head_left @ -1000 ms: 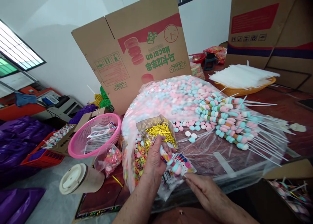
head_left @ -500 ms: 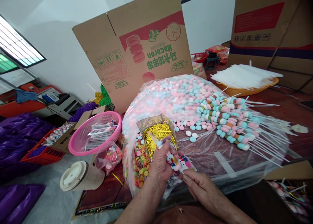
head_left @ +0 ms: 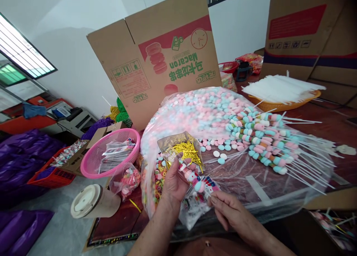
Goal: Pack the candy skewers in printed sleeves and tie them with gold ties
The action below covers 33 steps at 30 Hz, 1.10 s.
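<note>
A candy skewer (head_left: 198, 185) with pink, white and blue pieces lies in a clear printed wrapper (head_left: 209, 183) between my hands. My left hand (head_left: 173, 181) cradles its upper end, thumb on one side and fingers partly behind it. My right hand (head_left: 228, 209) pinches the lower end with thumb and fingertips; whether it grips the stick, the wrapper or both is hard to tell. Just beyond my left fingers is an open bag of gold twist ties (head_left: 188, 152). Ring-shaped gummies (head_left: 158, 179) lie left of that hand, and a crumpled clear bag (head_left: 192, 211) is below the skewer.
A large plastic bag of pastel candies (head_left: 192, 109) spreads across the table. Finished skewers (head_left: 267, 140) are piled at right, near a basket of white sticks (head_left: 284, 88). At left stand a pink basket (head_left: 85, 166) of wrappers and a lidded cup (head_left: 108, 202). A cardboard box (head_left: 156, 25) rises behind.
My left hand has loosened and turned, with its fingers spread wider, and more of the wrapped skewer shows. My right hand keeps its pinch with little movement. The view has shifted slightly.
</note>
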Available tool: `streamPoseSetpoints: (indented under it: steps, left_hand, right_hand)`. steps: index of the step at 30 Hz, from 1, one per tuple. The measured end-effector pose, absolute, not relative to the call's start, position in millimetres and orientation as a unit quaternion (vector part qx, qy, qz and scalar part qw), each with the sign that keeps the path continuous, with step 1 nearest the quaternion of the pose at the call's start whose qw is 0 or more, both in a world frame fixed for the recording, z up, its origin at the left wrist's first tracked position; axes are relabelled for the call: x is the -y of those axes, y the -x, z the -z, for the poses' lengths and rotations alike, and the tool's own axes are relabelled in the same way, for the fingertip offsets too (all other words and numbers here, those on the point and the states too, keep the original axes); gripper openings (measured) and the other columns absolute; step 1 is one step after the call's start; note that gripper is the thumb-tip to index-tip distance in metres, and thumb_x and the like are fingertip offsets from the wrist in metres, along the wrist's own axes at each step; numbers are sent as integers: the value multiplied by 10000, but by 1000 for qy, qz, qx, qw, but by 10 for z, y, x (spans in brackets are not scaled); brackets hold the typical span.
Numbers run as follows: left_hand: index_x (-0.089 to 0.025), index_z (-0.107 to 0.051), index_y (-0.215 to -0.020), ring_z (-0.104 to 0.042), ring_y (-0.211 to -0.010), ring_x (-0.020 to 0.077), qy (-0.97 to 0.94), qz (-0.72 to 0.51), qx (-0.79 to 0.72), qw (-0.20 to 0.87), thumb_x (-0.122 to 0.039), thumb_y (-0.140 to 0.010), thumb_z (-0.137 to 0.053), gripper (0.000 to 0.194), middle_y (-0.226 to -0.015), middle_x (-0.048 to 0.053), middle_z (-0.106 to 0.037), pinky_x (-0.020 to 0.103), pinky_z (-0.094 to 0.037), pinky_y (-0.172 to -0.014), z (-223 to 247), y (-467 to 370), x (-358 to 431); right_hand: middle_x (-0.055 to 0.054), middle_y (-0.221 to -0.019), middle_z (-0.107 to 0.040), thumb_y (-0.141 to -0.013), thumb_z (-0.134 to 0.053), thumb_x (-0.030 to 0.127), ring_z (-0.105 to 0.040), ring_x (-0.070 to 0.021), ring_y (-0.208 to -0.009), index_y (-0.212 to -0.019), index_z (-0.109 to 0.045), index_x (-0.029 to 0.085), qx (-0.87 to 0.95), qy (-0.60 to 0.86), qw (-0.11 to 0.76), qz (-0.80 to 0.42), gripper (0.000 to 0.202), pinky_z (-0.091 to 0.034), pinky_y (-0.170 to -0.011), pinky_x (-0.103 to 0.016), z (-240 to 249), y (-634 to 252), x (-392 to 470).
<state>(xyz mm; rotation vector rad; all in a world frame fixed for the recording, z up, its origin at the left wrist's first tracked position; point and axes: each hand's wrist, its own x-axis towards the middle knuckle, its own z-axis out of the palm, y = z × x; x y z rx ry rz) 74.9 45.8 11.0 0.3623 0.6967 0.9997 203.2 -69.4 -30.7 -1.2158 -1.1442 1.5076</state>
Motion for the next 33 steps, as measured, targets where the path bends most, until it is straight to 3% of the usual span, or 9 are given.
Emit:
streamPoseSetpoints:
  steps: [3, 6, 9, 12, 16, 19, 24, 30, 33]
  left_hand:
    - [-196, -593, -924, -605, -600, 133, -194, -476, -272, 814, -341, -670, -715, 317, -646, -26, -616, 313, -497, -660, -145, -662, -549]
    - [-173, -589, -815, -505, -458, 83, -178, -478, -274, 815, -322, -728, -669, 190, -473, -68, -479, 240, -466, -559, -217, -674, -585]
    - [-163, -521, -655, -395, -368, 56, -98, -490, -333, 800, -342, -786, -605, 238, -402, -84, -370, 202, -417, -479, -293, -709, -612]
    - [-171, -486, -623, -397, -367, 63, -56, -493, -373, 784, -357, -813, -565, 278, -398, -79, -366, 207, -413, -472, -297, -726, -616]
    - [-183, -483, -620, -410, -377, 76, -38, -486, -395, 779, -439, -802, -553, 322, -402, -67, -391, 219, -419, -473, -220, -768, -557]
    - [-180, -494, -640, -404, -372, 74, -29, -483, -405, 776, -496, -798, -528, 355, -404, -65, -397, 221, -421, -471, -188, -817, -500]
    - [-180, -475, -626, -398, -350, 87, -38, -470, -410, 781, -543, -749, -561, 393, -387, -66, -380, 218, -401, -421, -163, -920, -423]
    - [-172, -490, -648, -410, -348, 93, -31, -472, -418, 775, -530, -751, -562, 379, -404, -56, -407, 213, -396, -403, -169, -900, -450]
    - [-167, -529, -718, -443, -366, 97, -57, -468, -406, 783, -524, -746, -572, 361, -444, -46, -455, 217, -408, -418, -203, -828, -514]
  right_hand:
    - [104, -327, -343, -818, -374, 574, -207, -67, -323, -757, -491, 171, 402, 433, 434, -680, 424, -170, -404, -200, 274, -2044, 704]
    - [90, -350, -346, -846, -338, 541, -246, -77, -340, -718, -476, 179, 447, 466, 421, -638, 407, -196, -410, -204, 232, -2053, 715]
    - [18, -474, -485, -896, -309, 396, -394, -109, -441, -655, -481, 181, 622, 550, 382, -406, 366, -250, -469, -228, 235, -2071, 736]
    - [-34, -583, -596, -883, -301, 201, -473, -140, -498, -696, -537, 174, 733, 573, 337, -145, 302, -251, -512, -265, 277, -2084, 745]
    - [-31, -567, -620, -847, -300, 96, -504, -139, -485, -734, -554, 170, 751, 568, 336, -20, 287, -258, -532, -276, 298, -2067, 717]
    - [-28, -550, -618, -861, -306, 120, -518, -136, -476, -723, -549, 172, 742, 572, 348, -30, 285, -260, -513, -266, 272, -2041, 682]
    - [-16, -544, -607, -897, -293, 227, -529, -128, -462, -690, -530, 188, 714, 591, 331, -177, 318, -265, -461, -237, 240, -1992, 594]
    - [-58, -671, -672, -886, -286, 227, -597, -167, -562, -830, -566, 183, 703, 630, 271, -189, 289, -286, -490, -243, 306, -1972, 547]
    - [-57, -639, -666, -887, -274, 214, -598, -170, -553, -846, -561, 176, 717, 621, 241, -202, 293, -278, -490, -246, 298, -1996, 570]
